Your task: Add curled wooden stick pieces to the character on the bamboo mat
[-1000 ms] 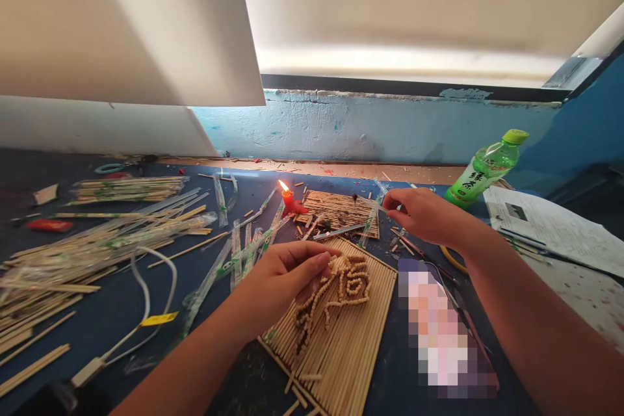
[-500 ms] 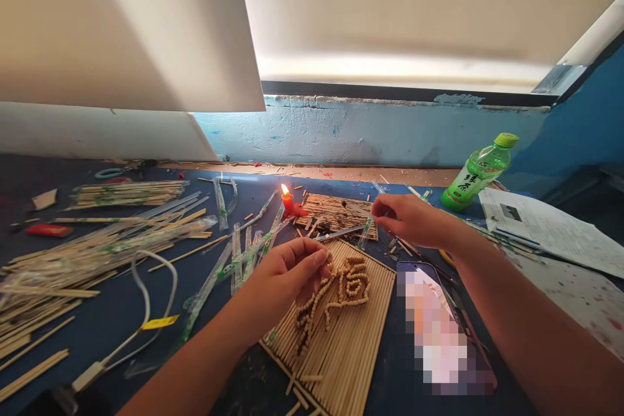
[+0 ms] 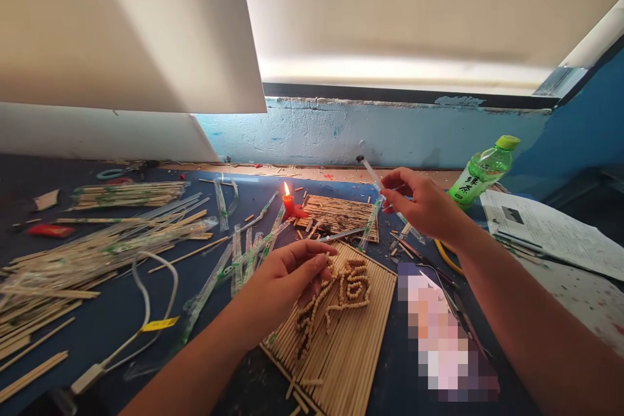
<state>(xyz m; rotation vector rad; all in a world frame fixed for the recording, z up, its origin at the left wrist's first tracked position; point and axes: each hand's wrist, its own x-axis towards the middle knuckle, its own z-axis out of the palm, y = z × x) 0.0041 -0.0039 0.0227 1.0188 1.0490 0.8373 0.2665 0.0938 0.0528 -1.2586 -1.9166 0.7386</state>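
Observation:
My left hand [image 3: 283, 281] rests with curled fingers on the near bamboo-stick mat [image 3: 341, 338], pinching at the small round bead pieces [image 3: 348, 289] laid out on it; what the fingertips hold is too small to name. My right hand [image 3: 422, 203] is raised above the table, closed on a clear glue stick [image 3: 373, 175] that points up and to the left. A lit red candle [image 3: 288, 201] burns beyond the left hand, beside a second, smaller stick mat [image 3: 341, 213].
Heaps of bamboo sticks and clear wrappers [image 3: 97, 247] cover the left of the blue table. A white cable [image 3: 146, 312] loops nearby. A green bottle [image 3: 480, 172] and printed papers [image 3: 546, 231] lie at the right. A phone [image 3: 439, 331] lies near my right forearm.
My right hand has lifted from the table near the small mat, bringing the clear stick up into the air. My left hand has stayed on the beads.

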